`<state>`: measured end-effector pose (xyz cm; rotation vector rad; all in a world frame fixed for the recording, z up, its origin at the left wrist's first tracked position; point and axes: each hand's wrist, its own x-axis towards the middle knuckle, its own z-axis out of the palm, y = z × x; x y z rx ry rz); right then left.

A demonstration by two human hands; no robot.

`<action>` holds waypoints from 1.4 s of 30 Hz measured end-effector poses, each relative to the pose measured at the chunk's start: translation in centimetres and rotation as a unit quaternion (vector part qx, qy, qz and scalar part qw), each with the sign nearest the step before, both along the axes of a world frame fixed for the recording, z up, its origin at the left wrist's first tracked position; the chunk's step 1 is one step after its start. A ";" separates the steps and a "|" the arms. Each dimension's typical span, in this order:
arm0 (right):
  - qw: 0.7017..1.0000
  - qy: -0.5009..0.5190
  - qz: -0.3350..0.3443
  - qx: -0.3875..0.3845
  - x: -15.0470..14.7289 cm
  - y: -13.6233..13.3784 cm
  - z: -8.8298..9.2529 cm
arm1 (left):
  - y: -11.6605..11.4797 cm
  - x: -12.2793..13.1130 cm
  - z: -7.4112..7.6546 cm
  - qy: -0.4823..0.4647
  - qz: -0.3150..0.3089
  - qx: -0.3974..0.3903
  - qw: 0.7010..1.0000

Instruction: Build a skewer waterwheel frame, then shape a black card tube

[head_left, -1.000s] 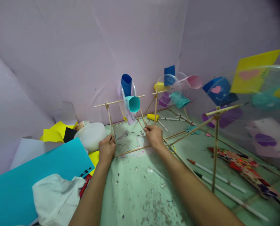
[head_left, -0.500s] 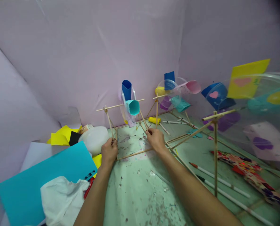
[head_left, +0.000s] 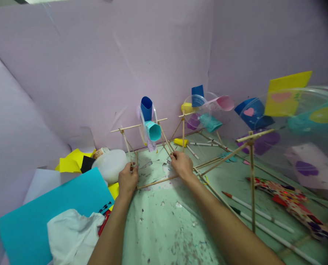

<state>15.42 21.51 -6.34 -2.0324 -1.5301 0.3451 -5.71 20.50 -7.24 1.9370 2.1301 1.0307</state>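
Note:
A small frame of thin wooden sticks [head_left: 157, 182] stands on the green table, with a paper wheel [head_left: 153, 131] mounted on its crossbar. Dark blue and turquoise paper cups show on the wheel's rim. My left hand [head_left: 128, 178] is closed on the frame's left leg, low down. Pinched in my right hand [head_left: 182, 163] are the slanting sticks of the frame's right side. The fingertips partly cover the points where they grip. Behind my right hand is a second stick stand [head_left: 183, 129] bearing a clear wheel with coloured paper cups.
At the right is a larger stick stand [head_left: 252, 184] with a big clear wheel. Paintbrushes [head_left: 263, 211] and a flower-patterned glue gun [head_left: 288, 202] lie near it. Left are turquoise card [head_left: 28, 221], white cloth [head_left: 74, 235], yellow paper [head_left: 75, 160] and a white balloon-like object [head_left: 110, 164].
The paper wheel and its crossbar appear slightly lower and further left. Both hands keep their grip on the stick frame, and the view has shifted a little.

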 end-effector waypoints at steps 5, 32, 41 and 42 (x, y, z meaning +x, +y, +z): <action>1.000 -0.008 -0.017 -0.016 0.0 0.1 0.1 | 0.0 0.1 0.0 0.015 -0.008 0.003 1.000; 1.000 0.016 -0.006 -0.009 0.1 0.0 0.0 | 0.8 8.8 21.2 0.171 0.075 0.039 0.982; 1.000 0.021 0.002 -0.003 0.1 0.1 0.0 | 2.2 9.8 21.8 0.137 0.073 0.002 0.988; 1.000 0.020 0.003 -0.002 0.1 0.1 0.0 | 2.3 9.9 21.8 0.138 0.077 -0.002 0.987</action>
